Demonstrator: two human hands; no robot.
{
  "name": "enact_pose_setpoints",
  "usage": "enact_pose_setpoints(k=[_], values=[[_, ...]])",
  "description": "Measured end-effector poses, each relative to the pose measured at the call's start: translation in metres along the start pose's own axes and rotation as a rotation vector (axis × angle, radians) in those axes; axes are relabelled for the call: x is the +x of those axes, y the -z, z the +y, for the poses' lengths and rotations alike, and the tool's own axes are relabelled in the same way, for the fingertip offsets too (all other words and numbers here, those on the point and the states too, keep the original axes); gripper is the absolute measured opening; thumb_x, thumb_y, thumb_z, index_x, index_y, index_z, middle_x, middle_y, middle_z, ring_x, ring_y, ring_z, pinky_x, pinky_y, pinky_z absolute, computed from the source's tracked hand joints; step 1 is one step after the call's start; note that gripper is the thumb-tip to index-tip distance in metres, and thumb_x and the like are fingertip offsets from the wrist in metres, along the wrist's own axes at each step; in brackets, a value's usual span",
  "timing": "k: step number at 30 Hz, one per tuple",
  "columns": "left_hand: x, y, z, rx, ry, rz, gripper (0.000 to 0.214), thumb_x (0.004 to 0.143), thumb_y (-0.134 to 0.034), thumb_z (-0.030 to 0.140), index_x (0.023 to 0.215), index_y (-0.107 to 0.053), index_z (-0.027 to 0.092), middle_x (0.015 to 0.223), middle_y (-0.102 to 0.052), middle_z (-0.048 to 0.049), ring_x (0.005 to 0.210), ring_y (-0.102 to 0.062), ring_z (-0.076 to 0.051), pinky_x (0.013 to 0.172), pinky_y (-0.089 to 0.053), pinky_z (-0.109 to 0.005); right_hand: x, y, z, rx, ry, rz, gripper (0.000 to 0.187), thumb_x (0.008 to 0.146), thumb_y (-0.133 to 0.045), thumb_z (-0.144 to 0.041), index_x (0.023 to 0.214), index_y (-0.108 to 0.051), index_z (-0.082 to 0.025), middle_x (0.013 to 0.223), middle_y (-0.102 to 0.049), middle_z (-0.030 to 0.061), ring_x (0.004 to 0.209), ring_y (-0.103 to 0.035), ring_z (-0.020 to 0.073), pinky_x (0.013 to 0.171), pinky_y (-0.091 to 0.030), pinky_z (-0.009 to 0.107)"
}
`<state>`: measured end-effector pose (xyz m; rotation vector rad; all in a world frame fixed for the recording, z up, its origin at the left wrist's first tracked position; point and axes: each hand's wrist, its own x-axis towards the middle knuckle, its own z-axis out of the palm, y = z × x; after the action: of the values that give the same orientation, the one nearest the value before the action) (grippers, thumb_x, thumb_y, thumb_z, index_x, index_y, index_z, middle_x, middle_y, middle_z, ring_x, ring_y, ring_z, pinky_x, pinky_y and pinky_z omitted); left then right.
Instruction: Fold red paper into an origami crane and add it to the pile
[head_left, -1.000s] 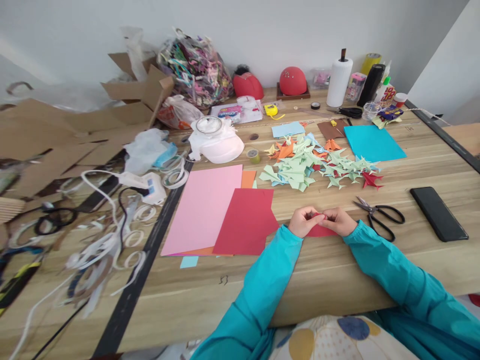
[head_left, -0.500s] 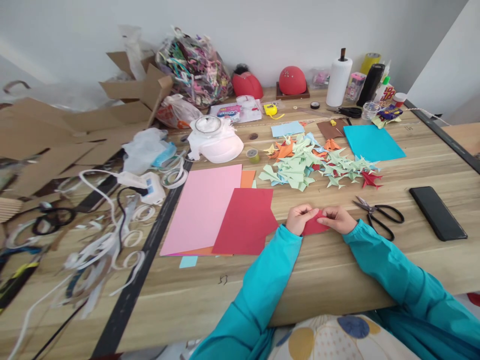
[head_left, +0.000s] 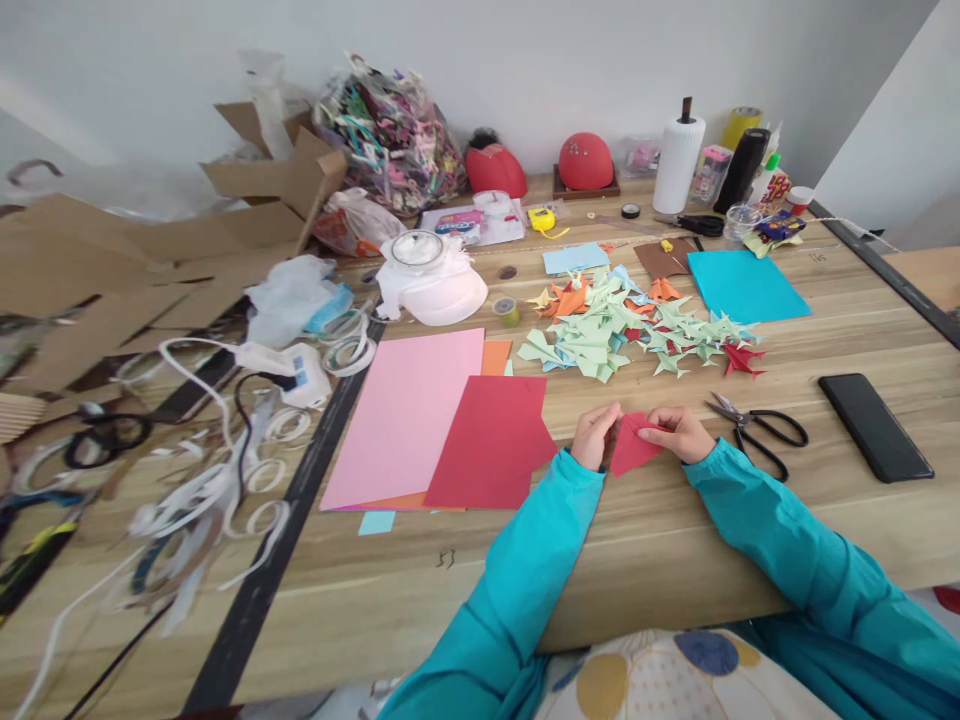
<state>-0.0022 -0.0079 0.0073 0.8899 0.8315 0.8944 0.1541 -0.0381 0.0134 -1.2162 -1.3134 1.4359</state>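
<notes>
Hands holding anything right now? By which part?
Yes: a folded red paper piece, held by both hands. The left hand grips its left edge, and the right hand pinches its upper right corner.

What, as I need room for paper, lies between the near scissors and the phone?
Bare tabletop only, per the head view, from near scissors to phone.

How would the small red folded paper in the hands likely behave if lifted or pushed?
The red folded paper probably weighs almost nothing: left hand and right hand hold it by fingertips. Folded layers likely make it stiffer than the flat red sheet beside it, though easily creased. Pushed on the table, it would probably slide, not roll.
</notes>
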Motion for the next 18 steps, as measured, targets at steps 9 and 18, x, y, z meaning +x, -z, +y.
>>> enact_pose_setpoints(k=[9,18], values=[[0.0034,0.0047,-0.0027,0.202,-0.071,-0.056,0.033,0.069,-0.058,0.044,0.059,-0.051,0.013,0.055,-0.042,0.0036,0.055,-0.038,-0.008,0.053,-0.030,-0.022,-0.0009,-0.0015,-0.0027,-0.011,-0.002,0.053,0.034,0.061,-0.067,-0.045,0.060,-0.055,-0.014,0.054,-0.051,-0.0026,0.050,-0.042,0.0082,0.050,-0.034,0.023],[0.0014,0.0025,0.0057,0.388,-0.186,-0.158,0.036,0.074,-0.050,0.048,0.062,-0.051,0.014,0.058,-0.043,0.0024,0.056,-0.039,-0.009,0.054,-0.034,-0.022,-0.0005,0.0000,-0.0005,0.041,-0.047,0.120,0.033,0.061,-0.067,-0.046,0.064,-0.056,-0.014,0.054,-0.054,-0.0016,0.050,-0.046,0.0092,0.047,-0.036,0.022]])
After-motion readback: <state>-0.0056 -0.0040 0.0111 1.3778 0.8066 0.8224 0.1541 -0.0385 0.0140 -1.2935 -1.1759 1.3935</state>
